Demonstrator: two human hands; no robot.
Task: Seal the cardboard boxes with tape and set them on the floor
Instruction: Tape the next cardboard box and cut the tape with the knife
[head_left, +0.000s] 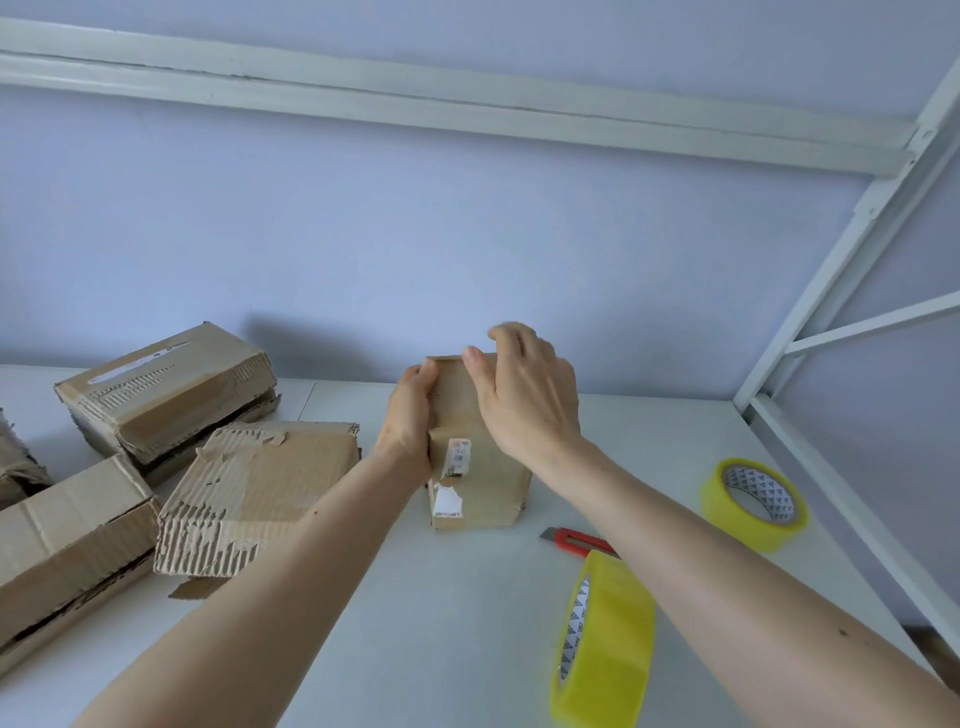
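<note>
Our left hand (408, 421) grips the small box (475, 467); our right hand (524, 395), fingers loosely curled, rests on its top; tape roll (602, 644) at 5 o'clock.

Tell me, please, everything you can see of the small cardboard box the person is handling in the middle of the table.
The small cardboard box is plain brown corrugated card, worn, with torn white label remnants down its near side. It stands on the white table, and a top flap at its far end stands raised. The left hand grips its left side; the right hand lies over the top with fingers at the flap. No fresh tape is visible on it. It stands apart from the other boxes, the tape rolls and the cutter.
</note>
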